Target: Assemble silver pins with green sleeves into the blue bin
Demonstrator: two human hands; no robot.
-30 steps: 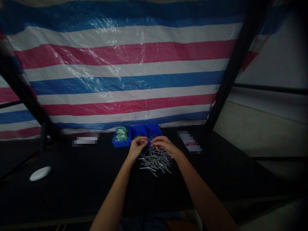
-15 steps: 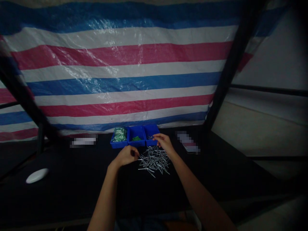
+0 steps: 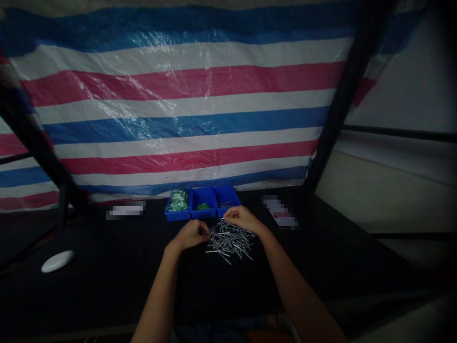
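Note:
A loose pile of thin silver metal rods (image 3: 232,242) lies on the black tabletop between my hands. My left hand (image 3: 193,234) is at the pile's left edge, its fingers curled together; whatever they may grip is hidden. Over the far edge of the pile, my right hand (image 3: 242,218) has thumb and fingertips pinched together, and anything between them is too small to make out. Just beyond stands the right blue bin (image 3: 232,193), with a few thin metal pieces (image 3: 224,205) in it.
The middle blue bin (image 3: 204,194) contains small green pieces (image 3: 203,206). Green-looking plastic packets (image 3: 178,200) fill the left blue bin (image 3: 178,216). A white oval object (image 3: 57,261) lies far left. Blurred flat items lie on either side, and a striped sheet (image 3: 185,119) hangs behind.
My right hand has drawn back from the right bin's front to above the pile, its fingers closer together. My left hand has shifted slightly rightward at the pile's edge.

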